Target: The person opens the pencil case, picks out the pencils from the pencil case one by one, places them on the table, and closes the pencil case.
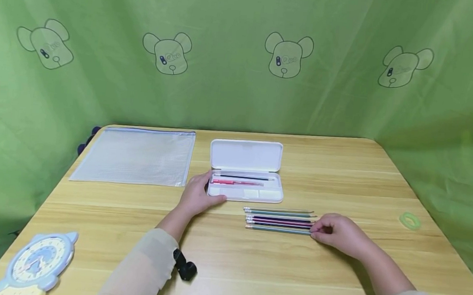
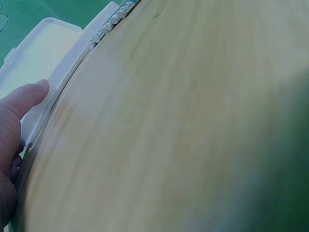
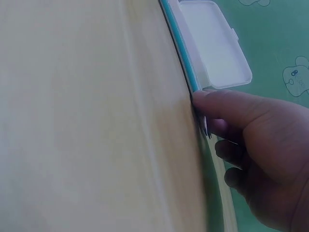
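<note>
An open white pencil case (image 1: 251, 194) sits mid-table, its lid (image 1: 246, 155) tilted back. Inside lie a red pen (image 1: 235, 182) and a dark pencil (image 1: 244, 177). My left hand (image 1: 197, 195) holds the case at its left end, thumb (image 2: 31, 96) along the front rim and the other fingers round the side. In front of the case, several pencils (image 1: 279, 219) lie side by side, points to the right. My right hand (image 1: 340, 234) pinches the nearest, a teal pencil (image 3: 182, 46), by its pointed end between thumb and index finger; the other fingers are curled in.
A clear zip pouch (image 1: 140, 156) lies flat at the back left. Near the front left corner is a blue toy clock (image 1: 40, 261). A small green ring (image 1: 410, 221) lies by the right edge. A green curtain (image 1: 232, 96) hangs round the table.
</note>
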Demonstrator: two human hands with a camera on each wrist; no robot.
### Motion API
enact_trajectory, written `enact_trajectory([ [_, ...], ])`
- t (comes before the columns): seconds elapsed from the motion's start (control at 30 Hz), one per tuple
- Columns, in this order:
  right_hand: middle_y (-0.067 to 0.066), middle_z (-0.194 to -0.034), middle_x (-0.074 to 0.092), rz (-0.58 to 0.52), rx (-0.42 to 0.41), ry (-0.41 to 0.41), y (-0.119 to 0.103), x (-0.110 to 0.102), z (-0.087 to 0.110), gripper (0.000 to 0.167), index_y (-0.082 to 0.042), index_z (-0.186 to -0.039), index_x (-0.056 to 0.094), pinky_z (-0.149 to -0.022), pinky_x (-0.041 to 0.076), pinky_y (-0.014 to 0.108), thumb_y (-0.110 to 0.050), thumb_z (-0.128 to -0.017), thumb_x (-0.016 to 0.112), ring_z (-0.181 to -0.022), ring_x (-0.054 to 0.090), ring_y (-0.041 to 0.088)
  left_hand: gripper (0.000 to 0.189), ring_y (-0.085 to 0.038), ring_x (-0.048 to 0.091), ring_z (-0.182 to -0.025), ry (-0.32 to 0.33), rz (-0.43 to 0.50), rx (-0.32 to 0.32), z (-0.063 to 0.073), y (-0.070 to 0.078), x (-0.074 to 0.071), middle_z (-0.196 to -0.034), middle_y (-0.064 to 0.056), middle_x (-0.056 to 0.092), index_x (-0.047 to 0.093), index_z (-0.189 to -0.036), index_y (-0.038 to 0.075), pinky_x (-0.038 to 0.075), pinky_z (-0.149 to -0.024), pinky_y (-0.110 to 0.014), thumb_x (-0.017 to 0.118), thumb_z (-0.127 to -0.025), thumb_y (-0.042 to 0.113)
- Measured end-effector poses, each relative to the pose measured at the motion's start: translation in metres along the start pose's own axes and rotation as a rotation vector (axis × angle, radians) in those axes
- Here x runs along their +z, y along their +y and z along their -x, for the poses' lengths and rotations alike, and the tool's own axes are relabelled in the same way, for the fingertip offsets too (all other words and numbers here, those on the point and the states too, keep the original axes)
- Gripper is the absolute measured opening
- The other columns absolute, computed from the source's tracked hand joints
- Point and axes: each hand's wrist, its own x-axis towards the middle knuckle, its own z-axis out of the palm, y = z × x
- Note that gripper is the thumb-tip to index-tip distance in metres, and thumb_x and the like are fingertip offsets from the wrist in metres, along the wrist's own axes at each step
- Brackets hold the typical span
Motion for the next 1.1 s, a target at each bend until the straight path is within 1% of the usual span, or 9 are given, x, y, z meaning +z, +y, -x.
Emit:
enact_trajectory([
  [0.17, -0.005, -0.087, 0.067, -0.044, 0.060, 0.018, -0.006, -0.003, -0.002, 0.011, -0.015, -0.094, 0.073, -0.067, 0.051, 0.020, -0.022, -0.085, 0.076, -0.076, 0.055, 0.000, 0.097, -0.033, 0.038, -0.141, 0.000, -0.004, 0.000, -0.001, 0.000, -0.001, -0.152, -0.011, 0.046, 0.036, -0.152, 0.010, 0.030, -0.120, -0.045, 0.081, -0.074, 0.047],
  [0.27, -0.002, -0.091, 0.068, -0.052, 0.074, 0.034, -0.011, -0.007, -0.011, 0.017, -0.014, -0.100, 0.074, -0.067, 0.051, 0.022, -0.025, -0.087, 0.074, -0.078, 0.056, 0.005, 0.097, -0.033, 0.039, -0.141, 0.002, -0.009, 0.002, -0.001, 0.000, -0.001, -0.152, -0.011, 0.046, 0.036, -0.152, 0.009, 0.031, -0.119, -0.045, 0.081, -0.075, 0.047],
  [0.33, 0.001, -0.095, 0.069, -0.038, 0.059, 0.048, -0.015, -0.010, -0.022, 0.020, -0.012, -0.103, 0.074, -0.070, 0.051, 0.025, -0.026, -0.089, 0.072, -0.082, 0.058, 0.009, 0.097, -0.033, 0.039, -0.141, 0.003, -0.011, 0.004, -0.001, -0.001, -0.002, -0.151, -0.011, 0.046, 0.036, -0.152, 0.009, 0.031, -0.119, -0.045, 0.080, -0.075, 0.047],
  [0.43, 0.005, -0.103, 0.071, -0.017, 0.047, 0.072, -0.023, -0.013, -0.044, 0.025, -0.011, -0.109, 0.073, -0.078, 0.052, 0.032, -0.028, -0.091, 0.070, -0.091, 0.060, 0.016, 0.097, -0.033, 0.039, -0.140, 0.004, -0.013, 0.005, -0.001, -0.001, -0.002, -0.150, -0.012, 0.047, 0.036, -0.151, 0.008, 0.031, -0.119, -0.044, 0.081, -0.074, 0.046],
  [0.57, 0.012, -0.115, 0.069, -0.057, 0.068, 0.067, -0.033, -0.011, -0.077, 0.031, -0.010, -0.116, 0.070, -0.089, 0.052, 0.045, -0.029, -0.093, 0.067, -0.103, 0.061, 0.027, 0.097, -0.034, 0.040, -0.139, 0.004, -0.010, 0.015, 0.000, -0.002, -0.001, -0.149, -0.013, 0.049, 0.037, -0.151, 0.007, 0.032, -0.118, -0.045, 0.081, -0.074, 0.046],
  [0.67, 0.014, -0.123, 0.067, -0.102, 0.083, 0.047, -0.041, -0.005, -0.100, 0.032, -0.009, -0.118, 0.069, -0.097, 0.048, 0.052, -0.029, -0.093, 0.066, -0.112, 0.059, 0.031, 0.097, -0.034, 0.041, -0.139, 0.003, -0.007, 0.020, 0.000, -0.003, 0.000, -0.149, -0.013, 0.049, 0.037, -0.151, 0.007, 0.033, -0.118, -0.045, 0.081, -0.074, 0.046],
  [0.77, 0.015, -0.124, 0.066, -0.128, 0.100, 0.038, -0.048, 0.002, -0.120, 0.031, -0.009, -0.117, 0.070, -0.102, 0.045, 0.052, -0.027, -0.093, 0.066, -0.114, 0.057, 0.032, 0.097, -0.034, 0.040, -0.139, 0.004, -0.007, 0.018, -0.001, -0.003, 0.002, -0.149, -0.013, 0.048, 0.036, -0.151, 0.008, 0.033, -0.118, -0.045, 0.081, -0.074, 0.047],
  [0.87, 0.015, -0.122, 0.066, -0.139, 0.125, 0.026, -0.052, 0.009, -0.135, 0.029, -0.009, -0.116, 0.071, -0.102, 0.045, 0.050, -0.025, -0.093, 0.066, -0.112, 0.056, 0.031, 0.097, -0.033, 0.040, -0.140, 0.007, -0.008, 0.017, -0.001, -0.004, 0.002, -0.150, -0.012, 0.048, 0.037, -0.151, 0.009, 0.032, -0.118, -0.045, 0.081, -0.074, 0.048],
  [1.1, 0.013, -0.121, 0.068, -0.117, 0.151, 0.002, -0.054, 0.021, -0.155, 0.026, -0.010, -0.114, 0.072, -0.103, 0.046, 0.048, -0.024, -0.093, 0.066, -0.111, 0.059, 0.030, 0.097, -0.034, 0.040, -0.139, 0.007, -0.001, 0.024, -0.002, -0.003, 0.001, -0.150, -0.011, 0.048, 0.037, -0.151, 0.010, 0.032, -0.118, -0.045, 0.081, -0.074, 0.048],
])
